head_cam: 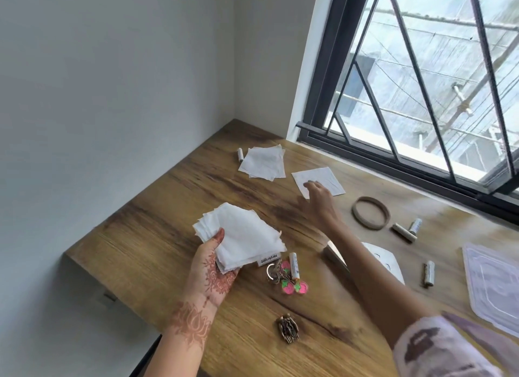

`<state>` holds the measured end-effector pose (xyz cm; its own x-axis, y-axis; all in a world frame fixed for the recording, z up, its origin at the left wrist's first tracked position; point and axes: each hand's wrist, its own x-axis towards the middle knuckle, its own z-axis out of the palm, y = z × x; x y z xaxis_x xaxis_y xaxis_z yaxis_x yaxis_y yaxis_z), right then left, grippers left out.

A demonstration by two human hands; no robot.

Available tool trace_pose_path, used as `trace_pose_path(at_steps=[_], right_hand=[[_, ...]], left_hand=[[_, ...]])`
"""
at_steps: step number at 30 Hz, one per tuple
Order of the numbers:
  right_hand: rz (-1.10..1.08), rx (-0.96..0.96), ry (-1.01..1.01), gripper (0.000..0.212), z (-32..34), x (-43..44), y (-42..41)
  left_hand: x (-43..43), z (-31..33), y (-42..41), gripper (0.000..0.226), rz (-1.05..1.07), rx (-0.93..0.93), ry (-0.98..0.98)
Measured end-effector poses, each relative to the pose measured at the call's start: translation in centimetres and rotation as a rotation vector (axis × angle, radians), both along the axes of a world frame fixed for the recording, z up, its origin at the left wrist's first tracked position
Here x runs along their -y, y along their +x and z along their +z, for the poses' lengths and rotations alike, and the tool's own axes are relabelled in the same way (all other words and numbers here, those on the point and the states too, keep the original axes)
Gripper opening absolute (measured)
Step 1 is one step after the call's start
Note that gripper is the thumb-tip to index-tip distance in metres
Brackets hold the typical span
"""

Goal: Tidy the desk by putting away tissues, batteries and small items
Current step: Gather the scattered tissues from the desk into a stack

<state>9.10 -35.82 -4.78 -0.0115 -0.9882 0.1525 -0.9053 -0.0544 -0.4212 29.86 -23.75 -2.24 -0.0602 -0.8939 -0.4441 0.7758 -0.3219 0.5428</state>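
Note:
My left hand [213, 273], marked with henna, holds a fanned stack of white tissues [241, 237] above the wooden desk [157, 236]. My right hand [318, 198] reaches forward, and its fingertips rest on a single tissue [325, 177] lying flat near the window. A second pile of tissues [264, 162] lies farther back, with a battery [240, 154] at its left edge. Another battery [294, 265] lies beside a keychain with pink strawberry charms [289, 281]. More batteries [415, 226] [428, 273] lie to the right.
A wooden ring [370, 212] and a small wooden cylinder [404, 232] sit right of my arm. A clear plastic lid [494, 284] lies at the right edge. A bronze hair claw [287, 327] lies near the front. A white box [390, 261] is partly hidden by my forearm. The window runs along the back.

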Motion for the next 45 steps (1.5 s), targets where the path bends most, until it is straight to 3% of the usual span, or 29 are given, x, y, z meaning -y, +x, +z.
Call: trace_pose_path(at_steps=[4, 9, 14, 20, 25, 30, 34, 37, 42, 45], right_hand=[[-0.046, -0.05, 0.093, 0.019, -1.4, 2.8, -2.1], [-0.123, -0.016, 0.046, 0.017, -1.9, 2.7, -2.0], [-0.192, 0.315, -0.067, 0.017, 0.2, 0.2, -0.3], [0.031, 0.542, -0.269, 0.004, 3.5, -6.2, 4.8], [0.284, 0.358, -0.204, 0.012, 2.6, -11.0, 8.1], [0.511, 0.142, -0.214, 0.034, 0.2, -12.9, 8.9], [0.526, 0.068, -0.201, 0.044, 0.3, -13.3, 8.8], [0.548, 0.151, -0.203, 0.048, 1.3, -12.8, 8.8], [0.362, 0.403, -0.137, 0.024, 3.2, -10.2, 8.4], [0.163, 0.539, -0.128, 0.017, 3.5, -5.8, 7.4]], left_hand=[[0.7, -0.1, -0.3, 0.015, 0.018, 0.032, 0.028], [1.3, -0.3, -0.4, 0.014, 0.025, 0.04, 0.077], [1.4, -0.4, -0.6, 0.015, 0.002, 0.031, 0.052], [1.5, -1.0, -1.3, 0.019, -0.05, -0.015, 0.003], [1.2, -1.0, -1.6, 0.029, -0.095, -0.106, -0.015], [0.5, -0.2, -1.3, 0.06, -0.205, -0.127, 0.022], [-0.1, 0.2, -1.2, 0.058, -0.236, -0.085, 0.033], [0.0, 0.2, -1.1, 0.048, -0.228, -0.031, 0.035], [0.7, 0.0, -0.9, 0.029, -0.049, -0.047, 0.024], [1.4, 0.0, -0.5, 0.02, -0.002, 0.045, 0.067]])
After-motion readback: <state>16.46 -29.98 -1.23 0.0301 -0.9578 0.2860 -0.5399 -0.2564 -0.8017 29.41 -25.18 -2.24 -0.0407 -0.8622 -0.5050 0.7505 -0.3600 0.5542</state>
